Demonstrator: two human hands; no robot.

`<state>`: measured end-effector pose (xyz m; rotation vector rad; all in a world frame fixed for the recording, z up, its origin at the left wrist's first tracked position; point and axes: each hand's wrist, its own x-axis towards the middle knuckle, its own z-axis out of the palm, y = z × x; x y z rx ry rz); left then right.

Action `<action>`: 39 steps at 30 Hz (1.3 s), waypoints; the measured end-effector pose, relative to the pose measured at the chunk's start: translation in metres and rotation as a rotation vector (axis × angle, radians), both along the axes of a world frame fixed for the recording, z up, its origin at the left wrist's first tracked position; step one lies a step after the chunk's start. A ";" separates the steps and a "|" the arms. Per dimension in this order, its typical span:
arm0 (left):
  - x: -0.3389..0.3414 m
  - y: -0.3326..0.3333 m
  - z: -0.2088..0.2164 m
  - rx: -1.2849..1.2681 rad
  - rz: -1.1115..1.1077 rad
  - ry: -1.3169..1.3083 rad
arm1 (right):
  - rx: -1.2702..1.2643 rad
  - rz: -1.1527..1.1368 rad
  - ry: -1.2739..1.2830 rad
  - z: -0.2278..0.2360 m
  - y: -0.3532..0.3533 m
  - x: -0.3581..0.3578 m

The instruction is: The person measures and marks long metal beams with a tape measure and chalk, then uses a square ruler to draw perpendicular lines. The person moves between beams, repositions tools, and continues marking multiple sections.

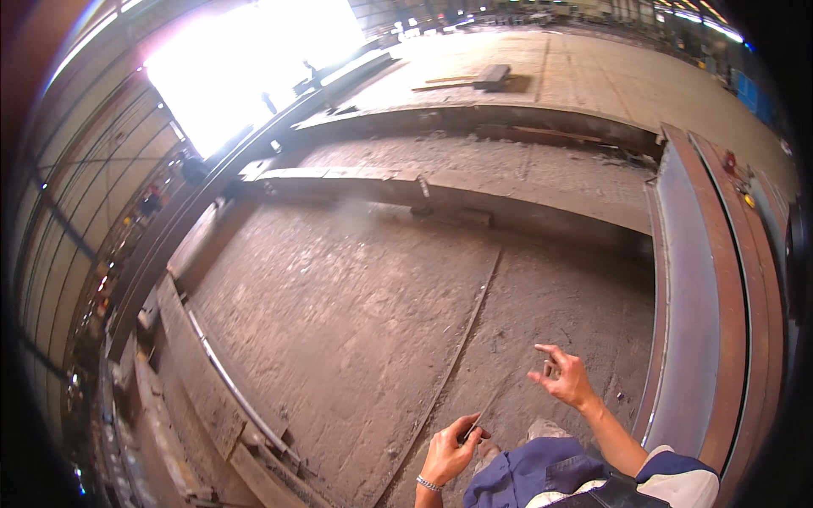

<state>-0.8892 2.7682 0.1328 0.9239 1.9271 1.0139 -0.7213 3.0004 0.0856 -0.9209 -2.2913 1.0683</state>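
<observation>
Fingers (461,423) Clamp Thin Rod (483,415) Above Dusty Workshop Floor (356,322)

A worker's left hand (447,454), a chain-like bracelet (428,483) at its wrist, pinches the slim rod between thumb and fingers, low in the view and just in front of dark blue clothing (542,468). The rod slants up and to the right; its far end blurs into the brown ground behind it. Higher and to the right, the right hand (571,383) hangs over the floor with its index finger stretched out and its thumb apart, the other fingers curled.

Steel frames the scene. A broad grey and rust-red beam (690,254) runs along the right side, a long crossbeam (525,203) spans the floor ahead, and another beam (508,117) lies beyond it. At left, a pale pipe (224,372) rests along dark metal pieces (190,372). Daylight floods a large opening (254,68) at upper left, beside a ribbed wall (72,203), while a blue object (752,95) stands at far right.
</observation>
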 end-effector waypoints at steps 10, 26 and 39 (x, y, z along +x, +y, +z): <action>-0.028 0.085 0.025 0.134 -0.642 0.079 | -0.066 0.137 -0.083 -0.001 -0.028 0.043; 0.018 0.347 0.031 0.496 -0.580 0.458 | -0.673 0.035 0.198 -0.020 0.161 0.117; 0.167 0.528 -0.044 0.083 -0.633 -0.511 | -0.289 -0.695 0.244 0.011 0.327 0.204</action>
